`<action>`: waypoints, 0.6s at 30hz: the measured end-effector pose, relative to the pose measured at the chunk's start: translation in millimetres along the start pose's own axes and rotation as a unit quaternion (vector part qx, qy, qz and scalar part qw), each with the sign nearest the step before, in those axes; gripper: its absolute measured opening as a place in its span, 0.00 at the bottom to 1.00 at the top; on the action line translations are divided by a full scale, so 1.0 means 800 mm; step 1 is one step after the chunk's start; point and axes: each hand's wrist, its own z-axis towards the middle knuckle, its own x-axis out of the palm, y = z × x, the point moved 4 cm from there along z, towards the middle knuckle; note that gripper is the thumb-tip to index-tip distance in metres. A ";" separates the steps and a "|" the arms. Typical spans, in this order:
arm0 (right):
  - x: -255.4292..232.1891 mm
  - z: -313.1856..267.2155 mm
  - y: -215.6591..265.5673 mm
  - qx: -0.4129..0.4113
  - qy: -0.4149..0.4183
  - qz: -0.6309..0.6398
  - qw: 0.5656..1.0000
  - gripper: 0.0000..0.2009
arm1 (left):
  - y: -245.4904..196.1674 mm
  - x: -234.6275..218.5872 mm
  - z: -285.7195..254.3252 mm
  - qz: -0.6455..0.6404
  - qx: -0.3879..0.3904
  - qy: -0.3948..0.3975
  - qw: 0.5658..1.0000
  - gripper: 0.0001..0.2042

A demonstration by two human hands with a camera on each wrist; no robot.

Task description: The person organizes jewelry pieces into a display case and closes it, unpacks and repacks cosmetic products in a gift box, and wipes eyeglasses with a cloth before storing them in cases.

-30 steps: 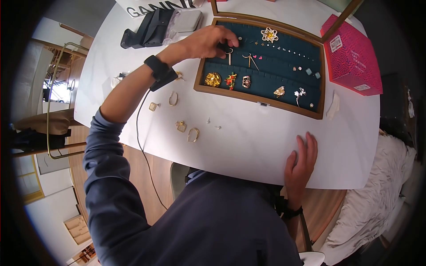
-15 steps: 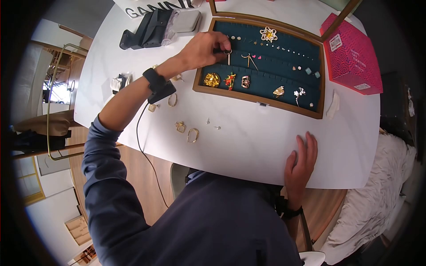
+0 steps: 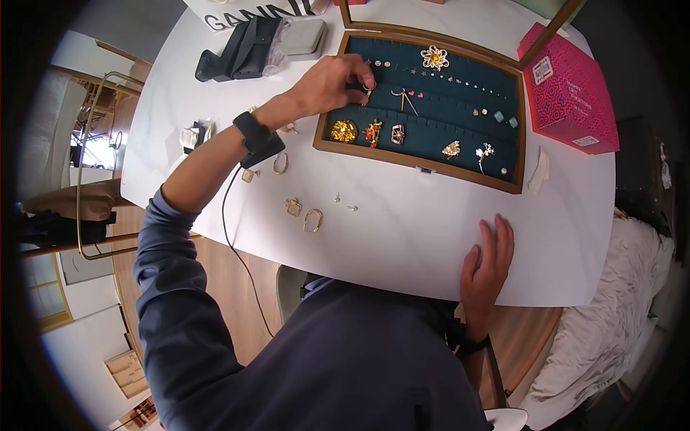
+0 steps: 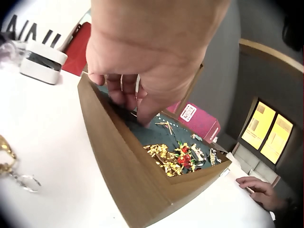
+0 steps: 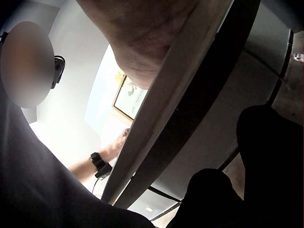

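Note:
In the head view my left hand (image 3: 334, 82) reaches into the left end of a wooden jewelry box (image 3: 424, 159) with a dark green lining. Its thumb and fingertips pinch a slim gold earring (image 3: 369, 91) over the lining, and the fingers partly hide it. Just below lie a gold round brooch (image 3: 344, 130), a red-and-green brooch (image 3: 372, 132) and a square brooch (image 3: 397, 133). A thin gold V-shaped piece (image 3: 405, 102) sits to the right of the hand. My right hand (image 3: 489, 260) rests on the white table near its front edge, fingers extended, holding nothing.
Gold hoops (image 3: 313, 220), a square gold piece (image 3: 293, 206) and small studs (image 3: 352, 208) lie on the table before the box. A pink box (image 3: 571, 93) stands right of it. At the back left are a black case (image 3: 248, 49) and a grey case (image 3: 302, 37).
My left hand has drawn slightly left and down, uncovering small studs on the top row. The gold earring, earlier hanging long below the fingers, now looks shorter and tilted. The right hand stays put.

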 end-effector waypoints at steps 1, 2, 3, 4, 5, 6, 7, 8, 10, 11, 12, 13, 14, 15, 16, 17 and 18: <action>0.000 0.000 -0.001 0.000 0.000 0.001 1.000 0.22 | 0.001 0.000 0.000 0.000 0.000 0.000 1.000 0.10; -0.001 0.000 0.000 0.000 -0.001 0.001 1.000 0.22 | 0.003 0.000 -0.001 0.000 0.010 0.002 1.000 0.11; -0.001 0.000 0.000 0.001 0.001 0.000 1.000 0.22 | 0.004 0.000 -0.001 0.001 0.019 0.005 1.000 0.12; -0.001 0.000 0.000 0.002 0.002 -0.001 1.000 0.22 | 0.004 -0.002 -0.001 0.001 0.019 0.004 1.000 0.12; -0.001 0.000 0.000 0.002 0.001 -0.001 1.000 0.22 | 0.003 -0.003 -0.002 -0.001 0.021 0.007 1.000 0.13; -0.001 0.000 0.000 0.002 0.003 -0.002 1.000 0.22 | 0.002 -0.003 -0.002 -0.004 0.022 0.010 1.000 0.14; -0.001 0.000 0.000 0.002 0.004 -0.002 1.000 0.22 | -0.002 -0.004 -0.002 -0.004 0.022 0.010 1.000 0.14; -0.001 0.000 0.000 0.001 0.004 -0.002 1.000 0.22 | -0.006 -0.005 -0.002 0.007 0.002 0.010 1.000 0.14; -0.001 0.000 0.000 0.001 0.003 -0.002 1.000 0.22 | -0.005 -0.004 -0.002 0.018 -0.019 0.011 1.000 0.14; 0.000 0.000 -0.001 0.001 0.003 -0.002 1.000 0.22 | -0.007 -0.003 -0.002 0.033 0.027 0.005 0.999 0.14; 0.000 0.000 -0.001 0.000 0.003 -0.001 1.000 0.22 | -0.009 -0.002 -0.002 0.048 0.073 -0.001 0.996 0.15; 0.000 0.000 -0.002 0.001 0.003 -0.001 1.000 0.22 | -0.008 -0.001 -0.002 0.048 0.074 -0.001 0.996 0.15; 0.000 0.000 -0.002 0.001 0.002 -0.002 1.000 0.22 | -0.008 0.000 0.000 0.051 0.082 0.000 0.995 0.15; -0.001 0.000 -0.002 0.000 0.002 0.000 1.000 0.22 | -0.007 0.001 0.000 0.053 0.089 0.001 0.995 0.15; -0.001 0.000 -0.001 -0.001 0.002 0.002 1.000 0.22 | -0.005 0.004 0.001 0.053 0.089 0.001 0.995 0.15; 0.000 0.000 -0.001 -0.001 0.001 0.002 1.000 0.22 | -0.003 0.005 0.003 0.061 0.091 -0.005 0.994 0.15; 0.000 0.000 -0.001 -0.003 0.000 0.003 1.000 0.22 | -0.001 0.006 0.004 0.069 0.092 -0.011 0.993 0.16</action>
